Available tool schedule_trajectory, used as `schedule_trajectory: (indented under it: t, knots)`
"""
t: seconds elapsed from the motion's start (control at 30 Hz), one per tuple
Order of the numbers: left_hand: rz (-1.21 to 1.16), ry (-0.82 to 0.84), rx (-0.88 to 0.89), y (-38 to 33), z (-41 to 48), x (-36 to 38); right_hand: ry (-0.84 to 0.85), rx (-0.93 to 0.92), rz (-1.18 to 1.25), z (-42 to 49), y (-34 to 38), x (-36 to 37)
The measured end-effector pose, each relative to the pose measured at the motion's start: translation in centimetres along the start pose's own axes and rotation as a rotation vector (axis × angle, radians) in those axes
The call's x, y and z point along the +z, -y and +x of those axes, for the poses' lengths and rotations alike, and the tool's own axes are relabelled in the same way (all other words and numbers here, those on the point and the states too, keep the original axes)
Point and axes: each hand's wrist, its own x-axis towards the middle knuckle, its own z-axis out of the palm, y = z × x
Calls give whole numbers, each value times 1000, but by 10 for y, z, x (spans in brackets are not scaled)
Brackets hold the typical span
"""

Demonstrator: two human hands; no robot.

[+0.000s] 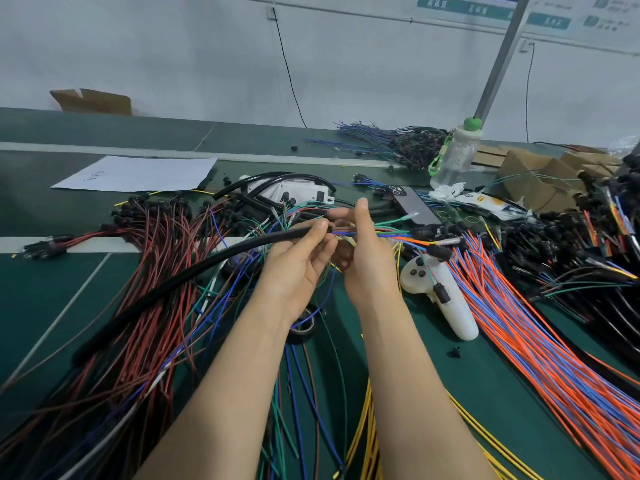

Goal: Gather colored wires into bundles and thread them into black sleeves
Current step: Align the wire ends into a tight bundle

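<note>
Green workbench [415, 375] against a pale wall, strewn with wire. Left hand [301, 258], palm up, pinching black sleeve [173, 282] just behind its open end; rest of sleeve trailing down-left across heap of red wires [145, 271]. Right hand [367, 251] curled round bundle of colored wires [388, 234], thumb raised, bundle tip at sleeve mouth, touching or just inside, hard to tell. To the right, orange and blue wires [536, 323] fanned beside white controller [450, 313]; yellow wires [363, 438] under right forearm. Behind the hands, 1 phone [412, 206] and 1 clear bottle [457, 157]; far left, 1 paper sheet [138, 174].
</note>
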Motion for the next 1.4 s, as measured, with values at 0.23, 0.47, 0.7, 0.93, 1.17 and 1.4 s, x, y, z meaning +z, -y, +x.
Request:
schedule_trajectory:
  t: [0.23, 0.47, 0.7, 0.93, 1.17, 1.4]
  knots:
    - [-39, -63, 54, -15, 4, -4, 33, 42, 745, 2, 11, -8]
    - [108, 58, 9, 1, -3, 1, -102, 17, 427, 1, -2, 8]
    - [-102, 71, 13, -11, 1, -10, -94, 134, 810, 6, 9, -8]
    - [-50, 9, 157, -15, 5, -15, 10, 76, 952, 6, 11, -15]
    - [80, -43, 209, -12, 5, -12, -29, 52, 697, 6, 5, -3]
    - [137, -68, 168, -11, 5, -11, -75, 64, 485, 4, 3, 4]
